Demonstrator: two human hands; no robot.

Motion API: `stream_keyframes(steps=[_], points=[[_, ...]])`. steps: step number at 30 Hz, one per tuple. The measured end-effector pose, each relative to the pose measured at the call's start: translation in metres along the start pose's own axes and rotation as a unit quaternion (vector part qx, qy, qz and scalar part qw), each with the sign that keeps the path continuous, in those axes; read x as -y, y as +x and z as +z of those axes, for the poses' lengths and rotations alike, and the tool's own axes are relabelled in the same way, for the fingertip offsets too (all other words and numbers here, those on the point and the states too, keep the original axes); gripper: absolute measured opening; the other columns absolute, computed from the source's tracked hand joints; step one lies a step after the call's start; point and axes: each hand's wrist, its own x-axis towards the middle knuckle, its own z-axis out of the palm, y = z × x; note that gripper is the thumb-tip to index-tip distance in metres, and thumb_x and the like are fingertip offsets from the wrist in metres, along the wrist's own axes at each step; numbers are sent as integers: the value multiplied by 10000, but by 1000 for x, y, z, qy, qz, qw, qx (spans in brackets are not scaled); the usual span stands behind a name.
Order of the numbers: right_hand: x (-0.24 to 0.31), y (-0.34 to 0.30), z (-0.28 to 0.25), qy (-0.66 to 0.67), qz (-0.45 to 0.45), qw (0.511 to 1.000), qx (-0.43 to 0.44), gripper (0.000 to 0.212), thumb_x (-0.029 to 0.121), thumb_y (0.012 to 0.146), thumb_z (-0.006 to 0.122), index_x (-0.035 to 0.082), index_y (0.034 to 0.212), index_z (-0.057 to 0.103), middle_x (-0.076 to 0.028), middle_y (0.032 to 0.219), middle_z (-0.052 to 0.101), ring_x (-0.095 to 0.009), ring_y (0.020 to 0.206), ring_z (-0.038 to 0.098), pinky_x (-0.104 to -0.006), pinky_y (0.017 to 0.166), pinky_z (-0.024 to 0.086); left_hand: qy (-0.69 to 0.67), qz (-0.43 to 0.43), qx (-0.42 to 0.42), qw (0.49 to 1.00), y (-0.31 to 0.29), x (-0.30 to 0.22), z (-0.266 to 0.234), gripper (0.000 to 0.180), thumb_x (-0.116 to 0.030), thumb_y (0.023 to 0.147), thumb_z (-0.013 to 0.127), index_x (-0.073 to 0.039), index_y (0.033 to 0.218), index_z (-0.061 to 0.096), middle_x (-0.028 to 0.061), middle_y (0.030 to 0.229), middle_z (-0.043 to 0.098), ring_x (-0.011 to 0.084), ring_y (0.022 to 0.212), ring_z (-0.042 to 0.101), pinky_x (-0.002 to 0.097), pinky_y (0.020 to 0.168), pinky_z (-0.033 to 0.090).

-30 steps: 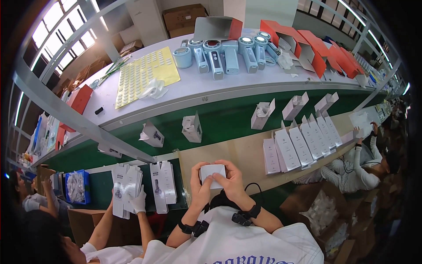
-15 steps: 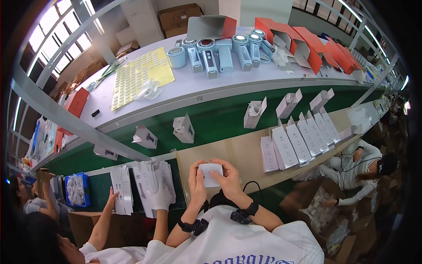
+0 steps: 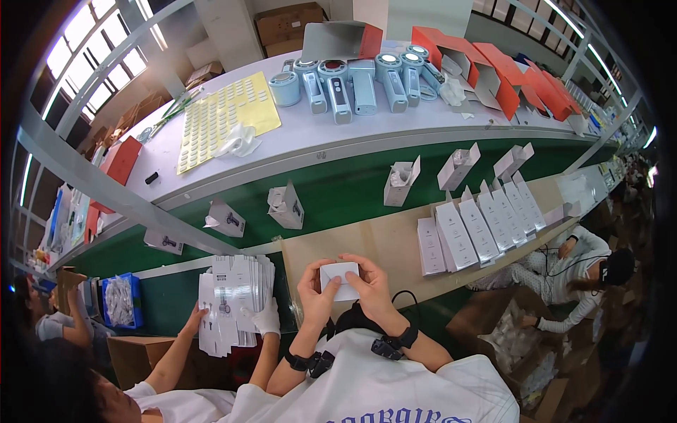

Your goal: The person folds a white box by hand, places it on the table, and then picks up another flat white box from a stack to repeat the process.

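Between my two hands is a small white rectangular card (image 3: 339, 271), held low over the near edge of the tan work board. Its kind cannot be made out further; it may be a thin stack. The fingers of my left hand (image 3: 314, 290) wrap its left side, with the thumb pressed on its face. My right hand (image 3: 372, 290) grips the right side in the same way, thumb on top. Ahead and to the right, a row of tall white boxes (image 3: 458, 236) stands on the tan board (image 3: 367, 247), several with raised flaps.
Open white boxes (image 3: 285, 207) stand along the green conveyor belt (image 3: 338, 197). Beyond it, a white table (image 3: 310, 137) bears light-blue handheld devices (image 3: 363, 92) and a yellow sticker sheet (image 3: 233, 116). At left, a co-worker's hands hold flat white cartons (image 3: 236, 296). Another person sits at right beside cardboard boxes (image 3: 486, 321).
My left thumb has moved onto the card's face. The co-worker has brought the two piles of flat cartons together. Open boxes on the belt have shifted slightly left.
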Motion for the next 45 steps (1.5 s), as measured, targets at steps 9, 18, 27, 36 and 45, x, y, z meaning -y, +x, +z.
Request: stream_keyframes(steps=[9,18,27,36,45], points=[[-17,5,1,-148,51,986,-57,463,243,981,463,-20,1359,422,-119,1355,474,-173,1199,467,-281,1015,350,16,154,-75,985,-3,15,-4,414,-318,987,376,62,1065,524,133,989,572,196,946,546,320,907,401],[0,11,-28,-4,201,978,52,503,295,994,444,-28,1376,390,-116,1348,455,-175,1227,434,-294,1022,339,95,183,83,975,0,-19,-5,554,-240,797,674,55,1209,451,173,1116,542,261,1035,518,369,918,400],[5,2,-16,-52,151,983,93,445,283,989,463,30,1353,433,-77,1220,539,-163,1134,512,-318,947,428,291,179,195,919,5,-36,-23,980,-147,568,878,-23,1376,338,175,1296,495,358,1111,497,449,938,410],[27,14,-36,40,319,944,77,486,294,913,581,14,1296,473,-79,1143,582,-180,1037,552,-292,907,434,368,311,233,844,-13,-17,-12,976,-304,539,902,-45,1340,406,187,1290,495,355,1148,472,442,965,389],[25,3,-119,-624,-193,755,-59,488,132,725,614,16,1195,552,-182,1229,535,-337,1130,519,-360,919,439,594,72,-134,790,36,64,-150,744,-376,730,758,-7,1291,438,316,1353,352,454,1252,349,511,1064,262]])
